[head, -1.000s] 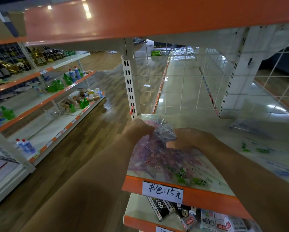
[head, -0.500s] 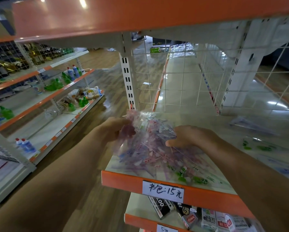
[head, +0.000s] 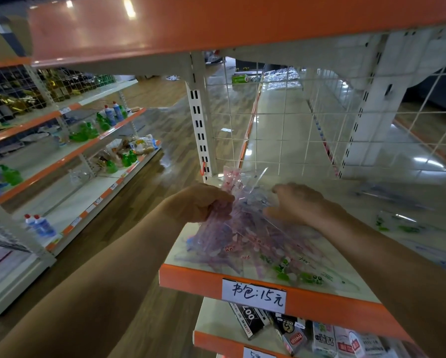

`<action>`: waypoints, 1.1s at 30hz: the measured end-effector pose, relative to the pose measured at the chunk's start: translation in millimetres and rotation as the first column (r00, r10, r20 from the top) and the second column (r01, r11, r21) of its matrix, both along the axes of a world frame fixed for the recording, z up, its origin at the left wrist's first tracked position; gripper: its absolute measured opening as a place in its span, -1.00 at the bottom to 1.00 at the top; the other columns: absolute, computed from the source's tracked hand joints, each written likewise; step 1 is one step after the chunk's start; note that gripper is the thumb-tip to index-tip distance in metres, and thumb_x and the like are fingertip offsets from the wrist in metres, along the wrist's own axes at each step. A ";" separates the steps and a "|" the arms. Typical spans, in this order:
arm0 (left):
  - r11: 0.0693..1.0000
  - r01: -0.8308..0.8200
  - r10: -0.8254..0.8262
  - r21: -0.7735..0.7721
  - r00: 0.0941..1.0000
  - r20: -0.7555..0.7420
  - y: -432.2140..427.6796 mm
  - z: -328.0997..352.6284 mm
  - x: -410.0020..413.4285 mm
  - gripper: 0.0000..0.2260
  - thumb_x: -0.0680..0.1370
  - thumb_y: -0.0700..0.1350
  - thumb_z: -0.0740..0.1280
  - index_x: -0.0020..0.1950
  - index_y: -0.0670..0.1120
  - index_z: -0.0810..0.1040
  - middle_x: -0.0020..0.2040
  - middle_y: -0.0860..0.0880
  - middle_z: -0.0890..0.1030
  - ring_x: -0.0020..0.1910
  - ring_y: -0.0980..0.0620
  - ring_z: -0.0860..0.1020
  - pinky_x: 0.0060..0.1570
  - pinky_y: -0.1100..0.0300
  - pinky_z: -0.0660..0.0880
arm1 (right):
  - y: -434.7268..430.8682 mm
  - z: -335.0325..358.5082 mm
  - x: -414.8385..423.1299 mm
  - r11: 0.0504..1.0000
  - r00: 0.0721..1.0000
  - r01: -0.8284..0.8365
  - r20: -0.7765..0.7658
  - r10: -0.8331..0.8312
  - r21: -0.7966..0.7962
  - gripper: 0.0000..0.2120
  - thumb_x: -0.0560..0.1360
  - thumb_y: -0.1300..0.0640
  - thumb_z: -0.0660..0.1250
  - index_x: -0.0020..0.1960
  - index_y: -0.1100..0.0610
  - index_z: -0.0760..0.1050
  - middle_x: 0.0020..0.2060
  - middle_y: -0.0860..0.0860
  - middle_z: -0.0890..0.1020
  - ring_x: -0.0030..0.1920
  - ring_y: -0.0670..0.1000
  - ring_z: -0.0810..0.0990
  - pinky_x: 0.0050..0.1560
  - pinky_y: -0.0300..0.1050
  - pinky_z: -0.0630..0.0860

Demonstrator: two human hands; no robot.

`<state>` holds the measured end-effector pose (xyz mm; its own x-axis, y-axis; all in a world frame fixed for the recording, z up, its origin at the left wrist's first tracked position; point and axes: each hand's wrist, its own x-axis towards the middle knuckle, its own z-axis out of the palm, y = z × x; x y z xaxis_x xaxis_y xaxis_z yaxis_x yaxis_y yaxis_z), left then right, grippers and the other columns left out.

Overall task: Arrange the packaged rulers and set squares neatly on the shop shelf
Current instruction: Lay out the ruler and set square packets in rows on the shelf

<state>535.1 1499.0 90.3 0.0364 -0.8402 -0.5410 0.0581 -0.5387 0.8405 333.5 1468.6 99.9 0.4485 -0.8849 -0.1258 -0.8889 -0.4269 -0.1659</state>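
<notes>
Head view: two hands work one heap of packaged rulers and set squares (head: 245, 241), too tangled to count, at the left front corner of the shelf (head: 307, 174). The left hand (head: 201, 202) has its grip clamped on the heap's raised left edge. The right hand (head: 302, 205) lies on top, but whether its grip is closed cannot be told. Two loose packets (head: 395, 223) lie apart to the right. Bare shelf runs back to a wire grid (head: 281, 130). One price label (head: 254, 295) sits on the front edge.

Clear-bagged pink and purple rulers and set squares (head: 237, 236) lie heaped at the shelf's (head: 191, 280) front left corner, left end lifted; a green-printed pack (head: 302, 275) lies flat by the front edge.
</notes>
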 end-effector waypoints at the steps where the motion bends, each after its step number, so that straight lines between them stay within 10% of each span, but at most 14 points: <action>1: 1.000 -0.009 0.009 -0.002 0.999 -0.035 0.5 1.0 -4.3 -0.82 0.56 -0.33 0.24 -0.25 -0.23 0.41 -0.38 -0.13 0.47 -0.49 0.00 0.53 -0.39 0.14 0.60 | 4.2 2.7 -0.2 0.997 0.992 -0.003 0.123 0.013 -0.081 -0.65 0.53 -0.11 0.22 0.14 0.14 0.49 0.05 0.11 0.56 0.05 0.13 0.54 -0.05 -0.10 0.41; 4: 1.000 -0.025 0.022 -0.017 0.992 -0.128 1.8 6.2 -16.7 -0.80 0.60 -0.30 0.16 -0.22 -0.23 0.44 -0.40 -0.12 0.53 -0.49 0.01 0.56 -0.38 0.17 0.60 | 19.1 10.9 10.5 0.999 0.909 -0.028 0.416 0.007 0.046 -0.59 0.52 -0.13 0.26 -0.37 0.13 0.42 -0.45 0.02 0.48 -0.39 0.04 0.47 -0.31 -0.14 0.36; 8: 0.998 -0.044 0.041 -0.036 0.996 -0.074 4.8 10.1 -29.6 -0.84 0.60 -0.31 0.16 -0.14 -0.24 0.48 -0.28 -0.14 0.54 -0.51 0.05 0.55 -0.52 0.27 0.51 | 25.5 2.7 25.4 0.915 0.851 -0.045 0.495 -0.175 0.400 -0.69 0.46 -0.08 0.38 -0.22 0.17 0.50 -0.36 0.08 0.62 -0.43 -0.02 0.55 -0.37 -0.14 0.49; 17: 0.999 0.043 -0.042 -0.004 0.994 0.098 13.1 14.7 -18.7 -0.89 0.57 -0.28 0.26 -0.14 -0.26 0.50 -0.39 -0.13 0.56 -0.52 0.03 0.55 -0.52 0.23 0.54 | 12.7 1.1 -10.0 0.824 0.754 0.042 0.524 -0.397 0.565 -0.93 0.48 0.29 0.33 -0.11 0.31 0.54 -0.38 0.15 0.55 -0.47 0.01 0.50 -0.47 -0.23 0.45; 22: 0.998 0.062 -0.060 -0.024 0.996 0.070 13.5 19.5 -24.3 -0.81 0.57 -0.29 0.25 -0.25 -0.25 0.45 -0.43 -0.12 0.56 -0.51 0.03 0.57 -0.49 0.23 0.55 | 15.5 2.6 -4.1 0.777 0.617 -0.060 0.635 -0.464 0.627 -0.77 0.56 0.19 0.26 0.12 0.33 0.48 -0.27 0.14 0.55 -0.39 0.02 0.52 -0.40 -0.20 0.47; 28: 0.999 0.037 -0.035 -0.023 0.995 0.089 14.8 24.7 -35.7 -0.89 0.59 -0.29 0.22 -0.10 -0.28 0.49 -0.35 -0.15 0.60 -0.44 0.00 0.60 -0.46 0.19 0.56 | 26.9 0.5 11.6 0.779 0.674 -0.094 0.615 -0.408 0.620 -0.52 0.46 0.21 0.43 0.32 0.19 0.35 -0.39 0.04 0.54 -0.49 -0.10 0.46 -0.55 -0.28 0.39; 33: 0.998 -0.045 0.052 -0.033 0.965 0.257 19.2 33.9 -16.4 -0.94 0.55 -0.25 0.32 -0.12 -0.21 0.51 -0.29 -0.13 0.58 -0.35 -0.01 0.58 -0.37 0.10 0.62 | 15.7 4.1 -3.1 0.830 0.668 -0.028 0.628 -0.398 0.557 -0.95 0.43 0.27 0.42 -0.17 0.25 0.57 -0.40 0.10 0.57 -0.52 -0.08 0.45 -0.53 -0.29 0.37</action>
<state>518.6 1518.2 124.2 0.2127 -0.8481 -0.4853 -0.1371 -0.5177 0.8445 330.4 1484.3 104.0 0.4184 -0.8643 -0.2793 -0.4586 0.0643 -0.8863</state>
